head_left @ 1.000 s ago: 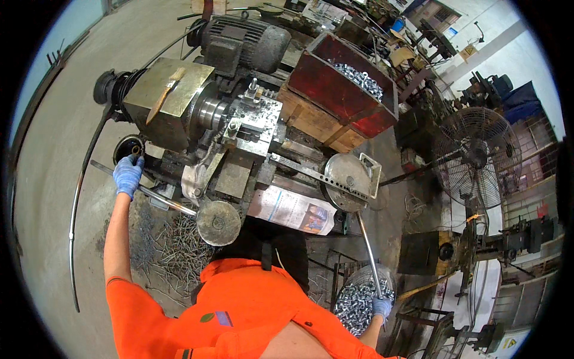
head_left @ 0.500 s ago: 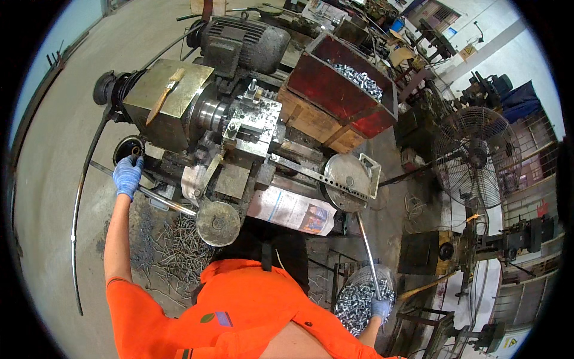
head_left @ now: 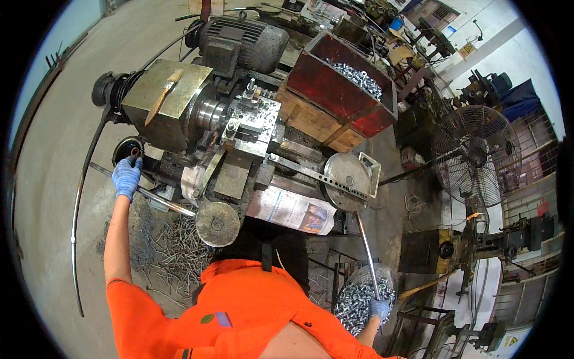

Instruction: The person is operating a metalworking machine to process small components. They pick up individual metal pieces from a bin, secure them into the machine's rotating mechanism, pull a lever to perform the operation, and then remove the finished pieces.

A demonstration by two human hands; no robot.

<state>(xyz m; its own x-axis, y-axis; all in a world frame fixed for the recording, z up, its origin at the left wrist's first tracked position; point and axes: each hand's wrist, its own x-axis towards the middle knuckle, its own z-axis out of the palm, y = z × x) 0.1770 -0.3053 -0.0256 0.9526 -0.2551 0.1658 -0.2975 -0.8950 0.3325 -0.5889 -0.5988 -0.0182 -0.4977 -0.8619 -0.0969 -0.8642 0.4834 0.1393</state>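
My left hand [head_left: 127,179], in a blue glove, is at the mouth of a round dark cup [head_left: 127,146] on the machine's left side. Its fingers are closed around a small dark part at the cup, too hidden to name. A metal bar [head_left: 158,199] passes just below that hand. On the right, my gloved right hand [head_left: 379,309] is wrapped around the lower end of a long metal lever [head_left: 367,251]. That lever slants up to a round plate [head_left: 347,176] on the machine. Beneath the right hand sits a basket [head_left: 388,276] of small shiny metal pieces [head_left: 357,308].
A paintbrush [head_left: 162,99] lies on the metal housing [head_left: 191,78], near a motor [head_left: 245,45]. Beyond the lathe's tool slide [head_left: 254,122], a red bin [head_left: 317,75] of metal parts rests on a wooden crate [head_left: 299,113]. Metal scraps [head_left: 179,251] litter the floor. A large fan [head_left: 478,152] stands right.
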